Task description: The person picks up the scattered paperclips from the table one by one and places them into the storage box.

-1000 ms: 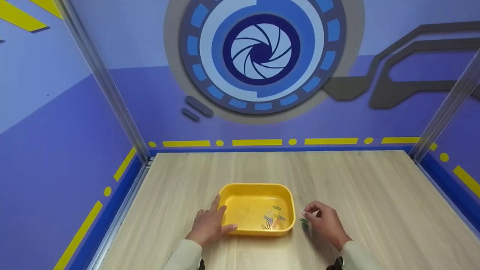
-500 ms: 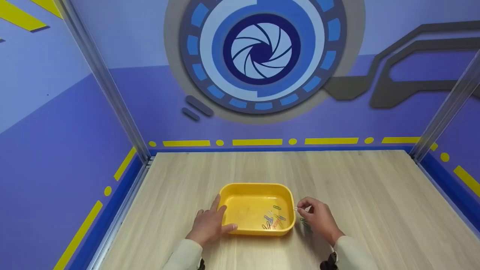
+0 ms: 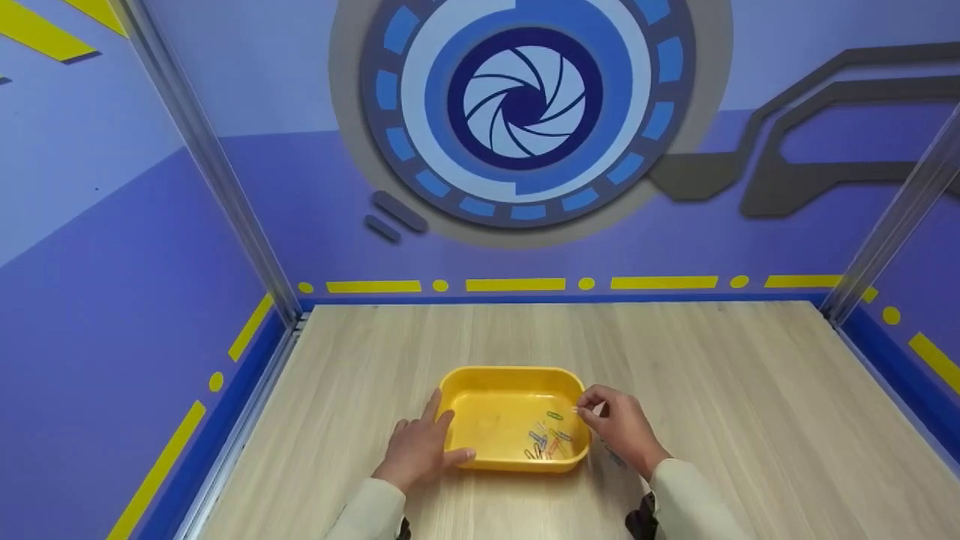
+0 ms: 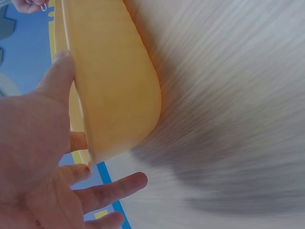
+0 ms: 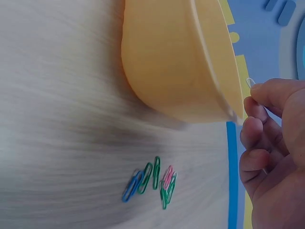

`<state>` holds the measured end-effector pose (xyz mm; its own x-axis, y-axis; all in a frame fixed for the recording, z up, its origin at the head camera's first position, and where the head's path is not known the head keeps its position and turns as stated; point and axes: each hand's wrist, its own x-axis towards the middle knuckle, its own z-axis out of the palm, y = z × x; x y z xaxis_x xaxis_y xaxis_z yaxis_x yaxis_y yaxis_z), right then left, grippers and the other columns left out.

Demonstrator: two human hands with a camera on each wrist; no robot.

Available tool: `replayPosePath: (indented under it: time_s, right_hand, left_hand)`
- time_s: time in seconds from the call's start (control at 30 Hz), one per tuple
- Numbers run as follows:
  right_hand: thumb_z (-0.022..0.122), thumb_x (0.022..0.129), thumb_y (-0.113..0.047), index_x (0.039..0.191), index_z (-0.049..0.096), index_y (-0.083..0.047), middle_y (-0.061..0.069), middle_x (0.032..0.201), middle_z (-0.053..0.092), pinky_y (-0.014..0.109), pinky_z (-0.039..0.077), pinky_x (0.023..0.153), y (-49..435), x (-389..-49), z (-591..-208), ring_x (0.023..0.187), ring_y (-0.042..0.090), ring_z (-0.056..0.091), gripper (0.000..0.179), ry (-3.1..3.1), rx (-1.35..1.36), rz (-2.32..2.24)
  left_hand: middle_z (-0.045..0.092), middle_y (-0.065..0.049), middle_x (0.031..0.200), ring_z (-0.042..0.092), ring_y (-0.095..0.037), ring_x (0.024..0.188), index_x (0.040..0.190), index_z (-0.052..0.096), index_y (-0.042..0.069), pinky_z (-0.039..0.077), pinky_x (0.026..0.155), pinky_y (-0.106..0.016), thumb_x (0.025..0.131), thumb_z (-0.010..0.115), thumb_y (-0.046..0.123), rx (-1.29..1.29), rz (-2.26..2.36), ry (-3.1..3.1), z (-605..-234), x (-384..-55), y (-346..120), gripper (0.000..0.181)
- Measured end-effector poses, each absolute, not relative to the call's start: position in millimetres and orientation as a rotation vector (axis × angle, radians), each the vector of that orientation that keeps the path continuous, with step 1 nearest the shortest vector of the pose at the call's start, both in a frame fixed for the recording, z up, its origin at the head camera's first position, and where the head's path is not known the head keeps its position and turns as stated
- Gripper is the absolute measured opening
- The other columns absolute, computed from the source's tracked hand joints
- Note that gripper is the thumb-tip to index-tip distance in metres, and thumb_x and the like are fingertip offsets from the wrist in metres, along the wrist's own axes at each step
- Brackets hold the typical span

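A yellow plastic tray [image 3: 480,463] stands on the table, with several paper clips [image 3: 551,442] of different colours in its right part. My left hand [image 3: 416,450] holds its near left corner, the thumb along the near rim and fingers over the left rim. In the left wrist view, the other fingers [image 4: 112,192] extend past the wall. My right hand [image 3: 626,431] is over the right rim and pinches a small white paper clip [image 5: 250,83] between thumb and forefinger. The right wrist view shows the clip's looped end sticking out; the rest is hidden by the fingertips.
More paper clips [image 5: 156,172], green, blue and pink, lie on the wooden table [image 3: 750,390] just right of the tray, partly hidden under my right hand in the head view. Purple-blue panels [image 3: 285,210] and metal posts [image 3: 202,157] enclose the table.
My right hand has moved left and slightly away from me, carrying the white paper clip from beside the tray to over its right rim. The left hand and tray stay put.
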<state>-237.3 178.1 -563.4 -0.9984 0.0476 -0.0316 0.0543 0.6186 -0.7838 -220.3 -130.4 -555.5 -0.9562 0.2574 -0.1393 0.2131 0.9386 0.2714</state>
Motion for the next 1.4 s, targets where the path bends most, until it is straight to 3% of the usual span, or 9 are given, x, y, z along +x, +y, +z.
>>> replayPosePath:
  time_s: [0.27,0.43,0.7,0.97,1.4]
  right_hand:
    - [0.067,0.082,-0.012,0.083,0.063,-0.018,-0.006,0.08,0.057,0.019,0.041,0.06,170.2,-239.7,-561.4,0.074,0.011,0.048,0.007,2.858,0.011,-1.349]
    - [0.066,0.082,-0.013,0.084,0.063,-0.018,-0.005,0.08,0.056,0.021,0.041,0.057,166.8,-241.2,-561.1,0.073,0.012,0.048,0.007,2.833,0.044,-1.355]
    - [0.066,0.083,-0.012,0.084,0.062,-0.018,-0.004,0.081,0.057,0.022,0.041,0.058,162.3,-241.5,-559.8,0.072,0.013,0.048,0.007,2.832,0.08,-1.335]
    - [0.067,0.082,-0.017,0.086,0.062,-0.023,-0.005,0.083,0.057,0.022,0.041,0.06,165.2,-240.7,-561.6,0.074,0.013,0.048,0.009,2.849,0.106,-1.31]
    - [0.062,0.086,-0.017,0.092,0.064,-0.017,-0.003,0.087,0.058,0.023,0.041,0.058,190.3,-237.7,-569.6,0.072,0.014,0.047,0.007,2.844,0.178,-1.326]
  left_hand:
    - [0.02,-0.011,0.152,0.051,-0.034,0.108,0.133,0.046,0.011,0.034,0.095,-0.052,0.076,0.058,0.062,0.367,0.345,2.96,-555.5,-221.0,-129.7,0.078]
    - [0.022,-0.01,0.151,0.045,-0.034,0.117,0.134,0.044,0.014,0.033,0.098,-0.053,0.075,0.058,0.063,0.361,0.328,2.973,-555.6,-222.1,-129.6,0.078]
    - [0.026,-0.011,0.15,0.029,-0.038,0.134,0.136,0.043,0.016,0.019,0.107,-0.059,0.075,0.056,0.064,0.403,0.273,3.025,-557.2,-222.2,-130.7,0.078]
    - [0.028,-0.01,0.149,0.024,-0.039,0.136,0.138,0.041,0.018,0.01,0.109,-0.061,0.073,0.056,0.067,0.412,0.226,3.055,-557.2,-221.3,-130.8,0.082]
    - [0.026,-0.012,0.149,0.022,-0.039,0.137,0.138,0.039,0.016,0.012,0.108,-0.061,0.072,0.061,0.063,0.393,0.37,3.027,-557.1,-222.5,-132.5,0.084]
